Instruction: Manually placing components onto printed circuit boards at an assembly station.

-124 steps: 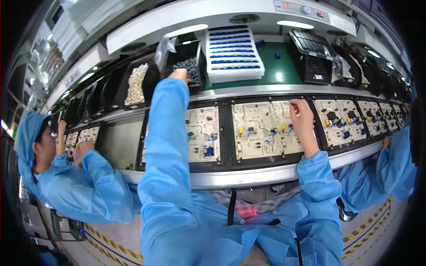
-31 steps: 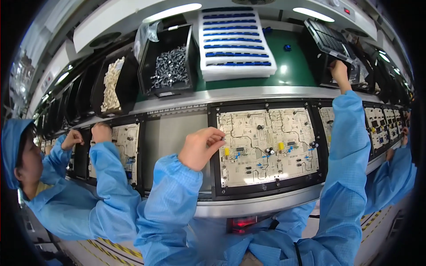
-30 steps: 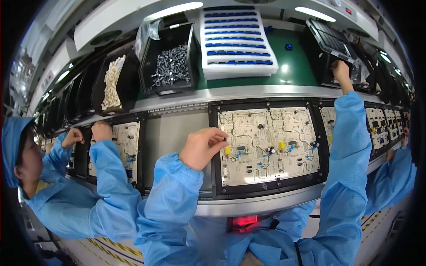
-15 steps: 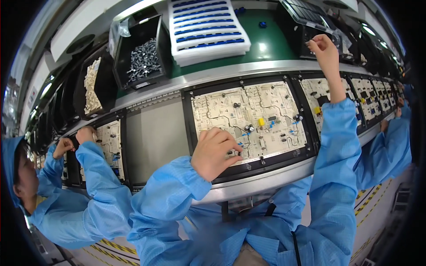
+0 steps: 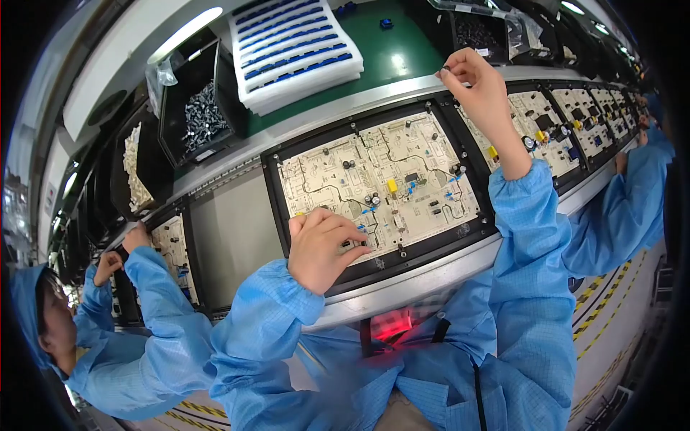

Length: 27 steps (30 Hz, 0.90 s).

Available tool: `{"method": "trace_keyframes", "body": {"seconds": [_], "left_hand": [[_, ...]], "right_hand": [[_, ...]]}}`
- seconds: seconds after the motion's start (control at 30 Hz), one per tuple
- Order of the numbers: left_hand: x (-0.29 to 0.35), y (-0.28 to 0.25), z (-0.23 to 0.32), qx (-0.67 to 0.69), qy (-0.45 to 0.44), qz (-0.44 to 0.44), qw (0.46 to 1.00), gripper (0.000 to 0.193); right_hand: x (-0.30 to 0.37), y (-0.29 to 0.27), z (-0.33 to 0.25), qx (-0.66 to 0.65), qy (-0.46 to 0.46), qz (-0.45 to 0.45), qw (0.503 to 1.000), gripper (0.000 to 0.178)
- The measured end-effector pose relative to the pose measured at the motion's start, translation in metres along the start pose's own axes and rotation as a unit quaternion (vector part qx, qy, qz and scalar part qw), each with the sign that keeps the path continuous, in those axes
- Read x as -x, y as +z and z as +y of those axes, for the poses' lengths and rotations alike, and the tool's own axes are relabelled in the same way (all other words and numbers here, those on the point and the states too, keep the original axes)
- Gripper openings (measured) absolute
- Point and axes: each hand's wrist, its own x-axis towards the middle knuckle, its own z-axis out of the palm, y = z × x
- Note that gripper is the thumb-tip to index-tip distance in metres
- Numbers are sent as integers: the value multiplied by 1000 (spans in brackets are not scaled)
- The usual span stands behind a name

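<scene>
A pale circuit board (image 5: 316, 176) lies in a black frame in front of me, dotted with capacitors, blue parts and a yellow block. Over its near left edge hovers my left hand (image 5: 323, 248), fingers loosely curled and thumb apart from the index finger; nothing shows between them, though the palm is hidden. My right hand (image 5: 478, 90) is raised above the far right corner of the frame. Its thumb and index finger pinch a small dark component (image 5: 445, 70), too small to name more exactly.
Left of the board is a grey plate (image 5: 237, 223). Behind stand a black bin of metal parts (image 5: 205, 118), a bin of pale parts (image 5: 133, 169) and white foam (image 5: 298, 79) with blue rows. A co-worker (image 5: 108, 345) works at left; another sleeve (image 5: 618, 215) shows at right.
My right hand has come away from the bins at back right, toward the board, with a small dark component pinched. My left hand stays over the board's near edge; the view has shifted.
</scene>
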Motion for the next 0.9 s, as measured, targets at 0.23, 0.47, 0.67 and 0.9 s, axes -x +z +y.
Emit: {"method": "trace_keyframes", "body": {"seconds": [0.23,0.47,0.67,0.9], "left_hand": [[2,-1,-1,25,-25,-9,999,18],[4,0,4,38,-46,-6,998,19],[4,-1,13,2,-56,-4,998,19],[4,3,25,-67,-38,39,996,18]], "right_hand": [[2,-4,-1,4,-3,-12,1000,10],[3,-9,-3,13,-10,-11,1000,12],[4,-13,-1,18,-17,-11,1000,13],[4,-16,-3,17,-26,-9,999,14]]}}
